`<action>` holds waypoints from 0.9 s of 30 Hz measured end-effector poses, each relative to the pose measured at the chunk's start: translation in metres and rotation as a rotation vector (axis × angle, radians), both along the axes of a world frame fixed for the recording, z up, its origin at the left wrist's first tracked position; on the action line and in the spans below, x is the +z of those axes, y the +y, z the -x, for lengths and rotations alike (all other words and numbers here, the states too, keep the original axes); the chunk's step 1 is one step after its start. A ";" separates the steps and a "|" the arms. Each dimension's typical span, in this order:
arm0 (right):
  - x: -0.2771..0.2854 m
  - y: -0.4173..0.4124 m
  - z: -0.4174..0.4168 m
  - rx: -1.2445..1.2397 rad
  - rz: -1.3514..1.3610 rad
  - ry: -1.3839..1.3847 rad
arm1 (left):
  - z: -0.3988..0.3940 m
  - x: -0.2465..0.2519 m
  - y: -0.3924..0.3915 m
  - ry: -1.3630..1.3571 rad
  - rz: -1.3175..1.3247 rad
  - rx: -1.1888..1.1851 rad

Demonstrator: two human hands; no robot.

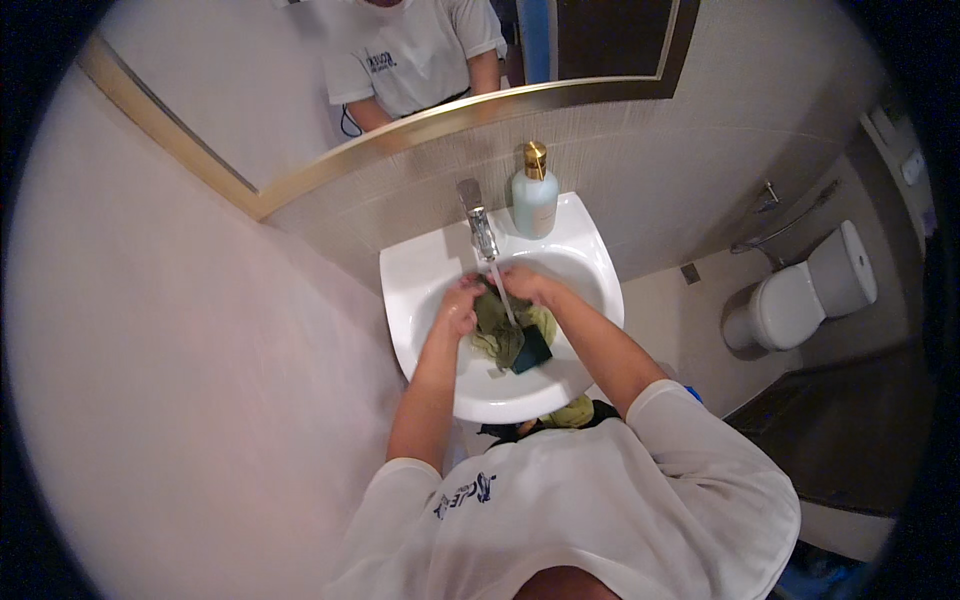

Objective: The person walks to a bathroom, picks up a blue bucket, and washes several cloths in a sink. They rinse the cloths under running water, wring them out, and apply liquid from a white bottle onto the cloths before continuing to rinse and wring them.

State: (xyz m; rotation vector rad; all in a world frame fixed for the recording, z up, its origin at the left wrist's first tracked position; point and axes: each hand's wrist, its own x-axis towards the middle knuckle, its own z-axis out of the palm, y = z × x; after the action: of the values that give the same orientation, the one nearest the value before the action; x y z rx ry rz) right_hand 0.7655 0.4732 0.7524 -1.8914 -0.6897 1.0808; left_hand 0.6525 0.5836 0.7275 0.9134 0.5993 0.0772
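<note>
Water runs from the chrome faucet (482, 234) into the white washbasin (427, 259). Under the stream, my left hand (457, 306) grips the left edge of a wet olive-green cloth (496, 319). My right hand (527, 285) holds the same cloth near its upper right part, just right of the water; some of its fingertips are hidden. A paler yellow-green cloth (543, 323) lies beneath and beside the olive one. One dark green rectangular piece (532, 351), perhaps a scouring pad, rests against the cloths towards the basin's front.
A pump bottle (535, 202) with a gold top stands on the basin's back right ledge. Behind the basin hangs a framed mirror (450, 112). A wall (187, 337) rises close on the left. To the right stands a white toilet (787, 307). Dark and yellow-green fabric (574, 412) shows below the basin's front.
</note>
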 end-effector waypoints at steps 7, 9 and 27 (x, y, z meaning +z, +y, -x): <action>-0.020 -0.050 0.002 -0.072 -0.378 0.388 | -0.025 0.020 -0.006 -0.150 0.110 0.052; -0.019 -0.047 0.002 -0.182 -0.332 0.370 | -0.022 0.010 -0.015 -0.076 0.169 0.166; -0.040 -0.031 0.017 -0.495 -0.268 -0.306 | -0.047 -0.024 -0.057 0.150 -0.671 0.153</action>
State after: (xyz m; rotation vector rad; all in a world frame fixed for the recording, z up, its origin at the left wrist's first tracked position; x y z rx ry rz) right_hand 0.7485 0.4423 0.7121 -1.8678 -0.4646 0.3728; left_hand 0.6993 0.5267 0.7038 1.5306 0.8014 0.3658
